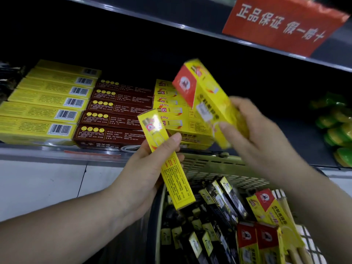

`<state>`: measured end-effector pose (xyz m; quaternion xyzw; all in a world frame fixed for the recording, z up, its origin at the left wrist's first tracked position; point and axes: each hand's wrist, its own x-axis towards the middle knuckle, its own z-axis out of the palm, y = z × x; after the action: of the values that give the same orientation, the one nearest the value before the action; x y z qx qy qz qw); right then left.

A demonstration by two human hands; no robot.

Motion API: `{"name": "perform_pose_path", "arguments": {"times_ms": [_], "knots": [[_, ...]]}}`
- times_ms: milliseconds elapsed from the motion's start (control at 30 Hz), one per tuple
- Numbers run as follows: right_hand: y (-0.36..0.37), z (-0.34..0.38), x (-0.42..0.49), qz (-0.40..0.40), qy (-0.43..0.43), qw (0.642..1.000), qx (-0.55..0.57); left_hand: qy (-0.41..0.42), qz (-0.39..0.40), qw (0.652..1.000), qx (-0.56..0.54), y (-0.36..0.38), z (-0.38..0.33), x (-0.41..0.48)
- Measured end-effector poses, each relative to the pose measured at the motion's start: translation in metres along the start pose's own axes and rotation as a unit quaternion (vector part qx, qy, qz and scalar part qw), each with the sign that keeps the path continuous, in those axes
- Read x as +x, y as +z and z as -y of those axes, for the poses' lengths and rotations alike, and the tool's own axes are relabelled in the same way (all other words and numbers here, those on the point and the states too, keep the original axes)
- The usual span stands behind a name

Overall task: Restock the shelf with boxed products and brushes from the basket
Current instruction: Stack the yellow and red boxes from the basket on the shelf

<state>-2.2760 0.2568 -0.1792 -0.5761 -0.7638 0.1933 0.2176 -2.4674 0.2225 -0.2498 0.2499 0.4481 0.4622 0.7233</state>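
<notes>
My left hand [150,168] grips a long narrow yellow box [167,162], tilted, over the basket's left rim. My right hand [253,128] holds a wider yellow box with a red end [205,96], raised in front of the shelf and blurred by motion. Just behind it a stack of the same yellow boxes [171,111] lies on the shelf [57,149]. The basket [209,166] below holds several black-and-yellow boxes [219,212] and yellow-and-red boxes [266,216]. No brushes can be made out.
On the shelf, yellow barcode boxes [47,103] lie at the left and dark brown boxes [118,115] in the middle. Green packets [337,130] sit at the far right. A red sign [282,23] hangs from the upper shelf. Pale floor tiles [42,183] show below.
</notes>
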Motion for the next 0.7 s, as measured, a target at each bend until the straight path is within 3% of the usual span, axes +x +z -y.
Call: {"name": "perform_pose_path", "arguments": {"times_ms": [67, 167, 467, 700], "knots": [[-0.002, -0.013, 0.024, -0.008, -0.028, 0.998, -0.050, 0.012, -0.006, 1.000, 0.005, -0.002, 0.001, 0.002], [0.006, -0.031, 0.059, 0.041, -0.017, 0.995, -0.087, 0.009, -0.019, 1.000, -0.007, -0.002, 0.003, 0.004], [0.031, -0.053, 0.099, 0.208, 0.007, 0.978, -0.005, 0.019, -0.029, 0.999, -0.016, 0.003, -0.001, 0.009], [0.045, -0.061, 0.095, 0.191, 0.054, 0.978, 0.066, 0.019, -0.014, 0.999, -0.038, 0.010, -0.002, 0.012]]}}
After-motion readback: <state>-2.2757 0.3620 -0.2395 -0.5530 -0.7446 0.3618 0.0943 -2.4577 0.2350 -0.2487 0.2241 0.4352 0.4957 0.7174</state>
